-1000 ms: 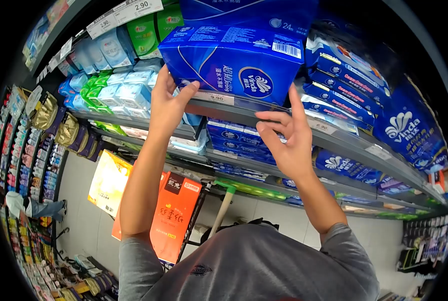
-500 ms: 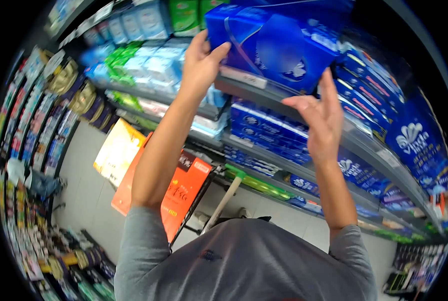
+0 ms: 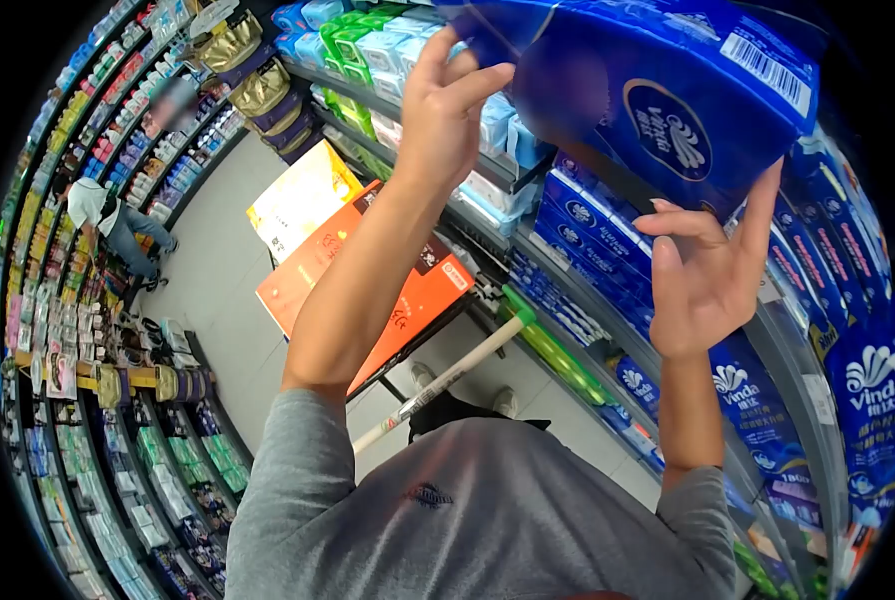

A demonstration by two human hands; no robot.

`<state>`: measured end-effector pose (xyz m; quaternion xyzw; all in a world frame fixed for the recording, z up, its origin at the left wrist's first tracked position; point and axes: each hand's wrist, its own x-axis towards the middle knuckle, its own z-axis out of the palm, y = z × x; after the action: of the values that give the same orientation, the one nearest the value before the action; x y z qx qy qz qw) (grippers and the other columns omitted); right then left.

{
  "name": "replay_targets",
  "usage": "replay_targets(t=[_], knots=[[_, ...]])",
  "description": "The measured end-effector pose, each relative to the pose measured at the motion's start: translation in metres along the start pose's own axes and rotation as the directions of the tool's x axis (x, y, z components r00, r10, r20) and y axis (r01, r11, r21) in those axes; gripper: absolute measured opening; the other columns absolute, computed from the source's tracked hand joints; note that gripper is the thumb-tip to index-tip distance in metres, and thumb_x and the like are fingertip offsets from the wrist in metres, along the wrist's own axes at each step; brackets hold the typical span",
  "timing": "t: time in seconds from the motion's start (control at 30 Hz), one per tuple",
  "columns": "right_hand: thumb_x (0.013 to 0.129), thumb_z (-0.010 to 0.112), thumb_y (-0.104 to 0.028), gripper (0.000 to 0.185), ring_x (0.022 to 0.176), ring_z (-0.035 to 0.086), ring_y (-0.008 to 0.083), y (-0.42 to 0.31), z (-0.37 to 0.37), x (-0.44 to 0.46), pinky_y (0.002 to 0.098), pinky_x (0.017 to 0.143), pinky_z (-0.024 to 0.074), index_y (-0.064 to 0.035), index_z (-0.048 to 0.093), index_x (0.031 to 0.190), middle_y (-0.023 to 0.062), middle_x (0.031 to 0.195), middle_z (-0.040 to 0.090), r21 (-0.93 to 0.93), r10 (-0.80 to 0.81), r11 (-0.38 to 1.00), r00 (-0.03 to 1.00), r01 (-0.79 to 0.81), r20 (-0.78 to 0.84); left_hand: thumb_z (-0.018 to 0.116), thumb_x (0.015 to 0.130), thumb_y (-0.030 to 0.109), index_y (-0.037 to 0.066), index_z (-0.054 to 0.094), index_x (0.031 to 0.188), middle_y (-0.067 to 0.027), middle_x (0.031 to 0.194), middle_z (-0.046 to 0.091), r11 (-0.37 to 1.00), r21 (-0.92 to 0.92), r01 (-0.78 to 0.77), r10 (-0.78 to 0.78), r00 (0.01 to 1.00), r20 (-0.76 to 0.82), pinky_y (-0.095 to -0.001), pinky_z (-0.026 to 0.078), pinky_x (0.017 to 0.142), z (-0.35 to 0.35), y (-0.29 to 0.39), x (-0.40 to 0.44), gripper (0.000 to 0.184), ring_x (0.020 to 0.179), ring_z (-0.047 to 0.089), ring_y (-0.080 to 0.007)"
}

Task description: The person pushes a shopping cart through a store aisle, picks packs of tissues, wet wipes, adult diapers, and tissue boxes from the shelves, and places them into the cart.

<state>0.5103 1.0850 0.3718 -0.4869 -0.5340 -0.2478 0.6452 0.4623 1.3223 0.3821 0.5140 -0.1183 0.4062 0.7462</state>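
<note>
- Blue glossy Vinda pack is up at the front of the shelving, tilted, with its white barcode near the right end and the oval logo facing me.
- My left hand is at the pack's left end, its thumb and fingers parted around the lower corner; I cannot tell how firmly they press, since the fingertips are partly hidden.
- My right hand is spread open under the right end. Its index fingertip meets the lower edge, while the thumb is apart from the pack, and the other fingers are bent below it.
- Beneath the pack, stacked blue packets sit on a grey metal shelf.
- Past my left hand, pale blue and green packets fill another shelf section.
- To my right is a large blue Vinda bag with white lettering.
- Below my left forearm lies a flat orange-red box, beside a yellow and cream box. A pale pole with a green end slants close to my body.
- Farther off, a person in a white top is by the curved-looking shelves.
</note>
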Motion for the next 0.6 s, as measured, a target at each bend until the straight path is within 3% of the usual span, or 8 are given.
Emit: replay_targets(t=[0.1, 0.17, 0.23, 0.33, 0.4, 0.43, 0.5, 0.6], knots=[[0.075, 0.059, 0.004, 0.073, 0.106, 0.064, 0.0288, 0.016, 0.009, -0.008, 0.0261, 0.075, 0.0567, 0.0169, 0.029, 0.141, 0.0354, 0.152, 0.018, 0.123, -0.017, 0.992, 0.999, 0.021, -0.037, 0.056, 0.081, -0.008, -0.001, 0.047, 0.131, -0.0127, 0.115, 0.060, 0.995, 0.098, 0.008, 0.004, 0.993, -0.120, -0.0337, 0.043, 0.097, -0.004, 0.023, -0.023, 0.050, 0.108, 0.058, -0.0212], [0.075, 0.059, 0.003, 0.076, 0.093, 0.067, 0.0257, 0.021, 0.015, -0.010, 0.0278, 0.071, 0.0568, 0.0151, 0.027, 0.143, 0.0343, 0.152, 0.018, 0.201, 0.061, 0.978, 0.998, -0.059, -0.005, 0.054, 0.081, -0.005, -0.003, 0.046, 0.130, -0.0145, 0.120, 0.058, 0.981, 0.192, 0.020, 0.010, 0.988, -0.154, -0.0366, 0.042, 0.102, -0.029, 0.033, -0.034, 0.050, 0.110, 0.058, -0.0237], [0.075, 0.060, 0.002, 0.078, 0.087, 0.067, 0.0214, 0.024, 0.025, -0.010, 0.0283, 0.072, 0.0560, 0.0152, 0.025, 0.143, 0.0331, 0.152, 0.020, 0.330, 0.139, 0.934, 0.990, -0.138, 0.022, 0.056, 0.077, -0.005, -0.006, 0.050, 0.121, -0.0107, 0.106, 0.065, 0.997, 0.070, 0.035, -0.021, 0.983, -0.181, -0.0322, 0.050, 0.090, -0.026, 0.052, -0.051, 0.045, 0.101, 0.062, -0.0206], [0.084, 0.065, -0.009, 0.081, 0.068, 0.063, 0.0205, 0.029, 0.043, -0.021, 0.0374, 0.077, 0.0558, 0.0117, 0.018, 0.147, 0.0268, 0.143, 0.038, 0.321, 0.185, 0.923, 0.977, -0.211, 0.108, 0.059, 0.075, -0.004, -0.003, 0.058, 0.116, -0.0116, 0.108, 0.065, 0.981, 0.087, 0.172, -0.155, 0.972, -0.174, -0.0338, 0.049, 0.091, -0.070, 0.063, -0.090, 0.041, 0.104, 0.061, -0.0205], [0.087, 0.060, -0.004, 0.072, 0.063, 0.059, 0.0163, 0.025, 0.062, -0.029, 0.0328, 0.073, 0.0557, 0.0128, 0.022, 0.145, 0.0271, 0.137, 0.045, 0.358, 0.244, 0.891, 0.959, -0.279, 0.142, 0.062, 0.073, -0.006, 0.000, 0.059, 0.116, -0.0099, 0.107, 0.066, 0.952, 0.093, 0.291, -0.260, 0.931, -0.256, -0.0337, 0.049, 0.090, -0.082, 0.063, -0.126, 0.043, 0.101, 0.062, -0.0202], [0.086, 0.061, -0.004, 0.067, 0.068, 0.054, 0.0058, 0.018, 0.073, -0.033, 0.0250, 0.078, 0.0539, 0.0156, 0.029, 0.141, 0.0278, 0.150, 0.033, 0.375, 0.346, 0.845, 0.925, -0.380, 0.158, 0.064, 0.072, -0.007, 0.001, 0.060, 0.116, -0.0091, 0.107, 0.067, 0.930, 0.089, 0.356, -0.306, 0.886, -0.349, -0.0335, 0.049, 0.090, -0.090, 0.059, -0.148, 0.045, 0.100, 0.062, -0.0200], [0.086, 0.060, -0.003, 0.066, 0.068, 0.054, 0.0049, 0.025, 0.087, -0.048, 0.0230, 0.077, 0.0537, 0.0160, 0.030, 0.141, 0.0273, 0.148, 0.036, 0.441, 0.310, 0.802, 0.912, -0.403, 0.269, 0.064, 0.070, -0.008, 0.001, 0.060, 0.116, -0.0089, 0.107, 0.066, 0.885, 0.000, 0.466, -0.422, 0.802, -0.423, -0.0334, 0.049, 0.090, -0.104, 0.059, -0.187, 0.047, 0.100, 0.062, -0.0200], [0.083, 0.058, 0.006, 0.061, 0.066, 0.050, 0.0021, 0.023, 0.114, -0.068, 0.0193, 0.074, 0.0514, 0.0151, 0.035, 0.139, 0.0257, 0.146, 0.040, 0.464, 0.333, 0.738, 0.863, -0.490, 0.380, 0.063, 0.071, -0.007, -0.001, 0.059, 0.116, -0.0111, 0.108, 0.066, 0.900, -0.097, 0.425, -0.403, 0.726, -0.557, -0.0347, 0.049, 0.092, -0.108, 0.053, -0.244, 0.046, 0.100, 0.062, -0.0218]])
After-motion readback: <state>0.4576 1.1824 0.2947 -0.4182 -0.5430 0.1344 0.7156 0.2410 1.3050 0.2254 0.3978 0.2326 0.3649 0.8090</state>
